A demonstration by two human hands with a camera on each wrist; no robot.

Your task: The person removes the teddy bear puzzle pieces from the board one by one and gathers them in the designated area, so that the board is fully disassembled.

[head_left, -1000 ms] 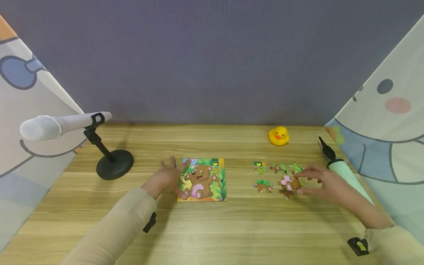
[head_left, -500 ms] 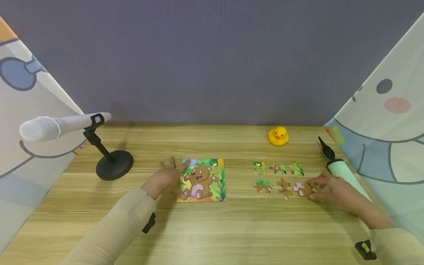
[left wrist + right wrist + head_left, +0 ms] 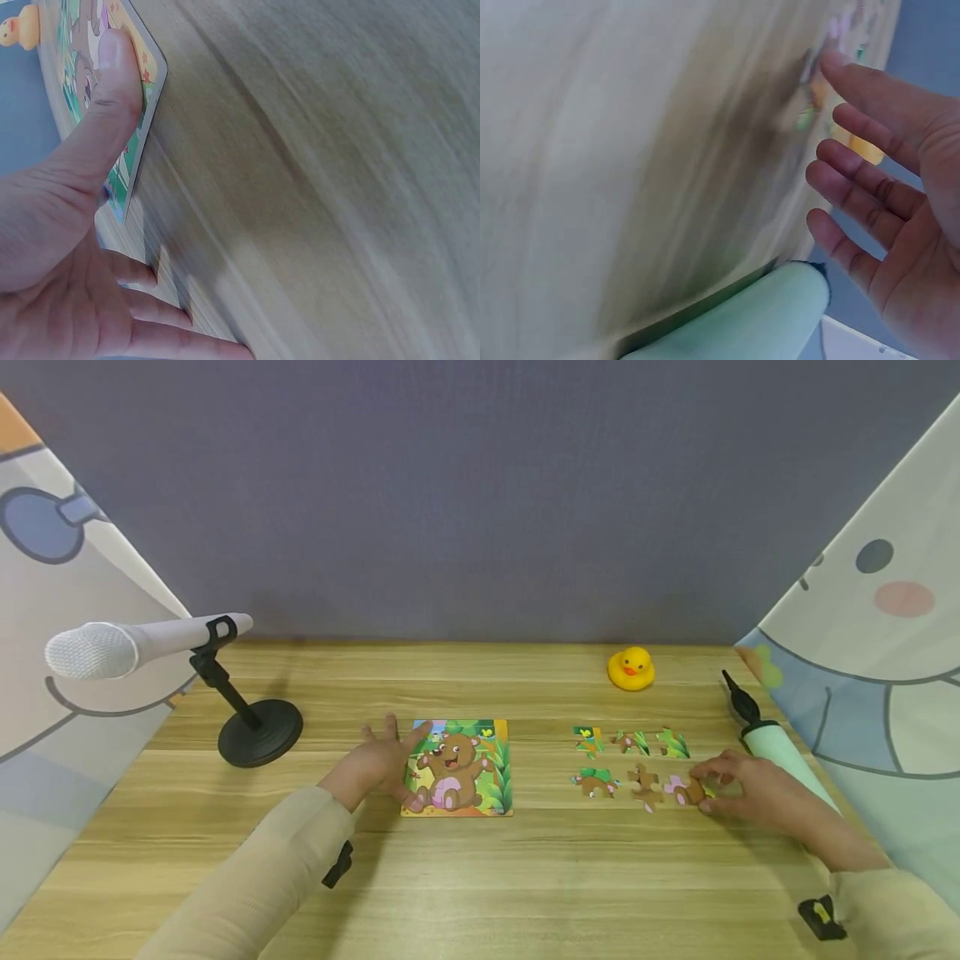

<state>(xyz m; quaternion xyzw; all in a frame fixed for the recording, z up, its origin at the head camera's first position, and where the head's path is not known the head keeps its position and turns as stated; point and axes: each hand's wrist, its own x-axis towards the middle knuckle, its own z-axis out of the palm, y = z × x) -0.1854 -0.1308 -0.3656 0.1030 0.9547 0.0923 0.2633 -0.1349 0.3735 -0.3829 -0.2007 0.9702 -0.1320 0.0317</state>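
A square jigsaw puzzle [image 3: 456,770] with a bear picture lies flat on the table. My left hand [image 3: 378,766] rests at its left edge with fingers spread; in the left wrist view the thumb [image 3: 120,82] lies on the picture. Farther right are two rows of loose puzzle pieces. My right hand [image 3: 757,793] pinches a brown and pink puzzle piece [image 3: 686,791] at the right end of the lower row, thumb and forefinger at its right side. Beside it lie a brown puzzle piece [image 3: 645,787] and a brown and green puzzle piece [image 3: 596,782].
The upper row holds several green puzzle pieces [image 3: 630,742]. Behind them sits a yellow rubber duck [image 3: 631,669]. A mint-green pump [image 3: 783,756] lies right of my right hand. A white microphone [image 3: 150,643] on a black stand [image 3: 260,732] occupies the left side.
My right hand has moved right with the brown and pink puzzle piece, from over the brown piece down to the row's right end. The left hand has stayed put.
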